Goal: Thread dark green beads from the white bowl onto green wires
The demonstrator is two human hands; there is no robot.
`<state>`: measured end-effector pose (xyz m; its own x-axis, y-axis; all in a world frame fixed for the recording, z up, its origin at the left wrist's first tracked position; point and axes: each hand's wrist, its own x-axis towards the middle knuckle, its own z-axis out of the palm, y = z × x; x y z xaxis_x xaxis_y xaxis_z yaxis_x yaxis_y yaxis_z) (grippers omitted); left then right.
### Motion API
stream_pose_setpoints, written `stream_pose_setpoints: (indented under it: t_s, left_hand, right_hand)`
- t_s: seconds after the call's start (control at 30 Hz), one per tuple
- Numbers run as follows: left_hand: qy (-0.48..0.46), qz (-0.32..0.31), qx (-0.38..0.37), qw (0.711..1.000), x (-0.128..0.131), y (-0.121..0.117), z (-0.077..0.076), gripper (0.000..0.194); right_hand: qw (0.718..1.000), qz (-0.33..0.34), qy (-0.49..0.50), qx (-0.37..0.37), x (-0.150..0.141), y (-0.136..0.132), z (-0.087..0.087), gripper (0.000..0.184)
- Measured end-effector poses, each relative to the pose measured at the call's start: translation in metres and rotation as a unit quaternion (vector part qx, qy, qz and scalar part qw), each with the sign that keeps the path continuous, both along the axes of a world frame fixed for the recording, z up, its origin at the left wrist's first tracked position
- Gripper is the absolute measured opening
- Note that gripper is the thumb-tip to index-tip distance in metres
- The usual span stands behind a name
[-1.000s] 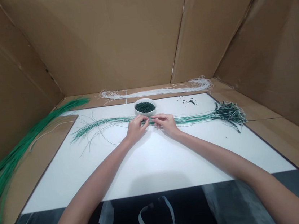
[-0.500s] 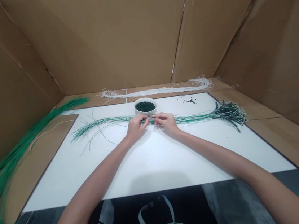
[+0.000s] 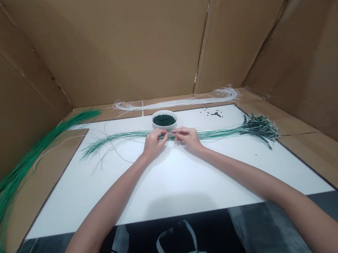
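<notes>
My left hand and my right hand meet at the middle of a long bundle of thin green and white wires, which lies across a white board. The fingertips of both hands pinch at the wires just in front of a white bowl. What they pinch is small and partly hidden by my fingers. The bowl holds dark green beads. At the right end, the wires fan into a tangle of dark tips.
A bundle of white wires lies on the cardboard behind the board, and a long green bundle lies at the left. Several loose dark beads sit on the board. Cardboard walls surround the work area.
</notes>
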<state>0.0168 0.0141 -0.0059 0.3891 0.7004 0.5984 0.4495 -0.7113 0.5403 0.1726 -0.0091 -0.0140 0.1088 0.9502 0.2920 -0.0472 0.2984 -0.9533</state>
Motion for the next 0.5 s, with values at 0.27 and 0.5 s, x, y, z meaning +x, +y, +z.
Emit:
stream_pose_setpoints:
  t_s: [0.27,0.5]
  left_hand:
    - [-0.001,0.007,0.001,1.000,0.0002,0.0000,-0.0002,0.014]
    - [0.005,0.001,-0.002,1.000,-0.0003,0.0015,-0.0022,0.014]
  right_hand:
    - [1.000,0.000,0.003,0.001,-0.0001,0.0000,0.0008,0.019]
    - [1.000,0.008,0.001,-0.001,0.0005,0.0007,-0.0011,0.019]
